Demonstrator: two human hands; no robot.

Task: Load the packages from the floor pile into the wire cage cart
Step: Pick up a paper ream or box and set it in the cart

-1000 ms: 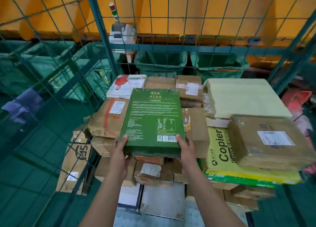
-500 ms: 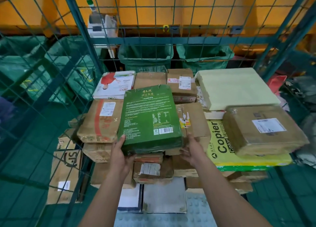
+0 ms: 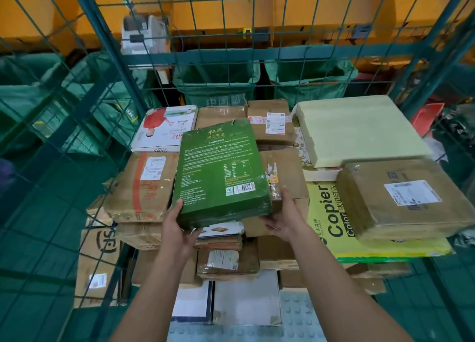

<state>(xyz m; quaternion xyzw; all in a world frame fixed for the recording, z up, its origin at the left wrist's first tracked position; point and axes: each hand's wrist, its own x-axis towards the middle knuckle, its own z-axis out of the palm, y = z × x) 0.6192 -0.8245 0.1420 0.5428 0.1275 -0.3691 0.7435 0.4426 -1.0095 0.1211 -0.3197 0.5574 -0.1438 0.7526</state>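
The right hand (image 3: 284, 217) has come off the green package (image 3: 221, 174). A second ago both hands clamped its near edge; now the right one lies open with the palm up, just right of the package's near right corner, and holds nothing. It seems to brush the brown box (image 3: 285, 177) beside it, though the angle makes that contact hard to confirm. The left hand (image 3: 180, 226) still grips the near left corner, thumb on the top face and fingers curled beneath.

The package has also swung a little, its far end leaning left, and it rests on top of the stacked parcels in the middle of the wire cage cart (image 3: 102, 66). It lies between the brown box with the red stripe (image 3: 146, 184) on its left and the taped brown box on its right. By this reading the placing is nearly done, and only the left hand's release is left for this item.

The package is a flat, dark green carton wrapped in clear film, printed with white text, a nutrition table and a barcode near its near right corner. Cord handles show at its far edge.
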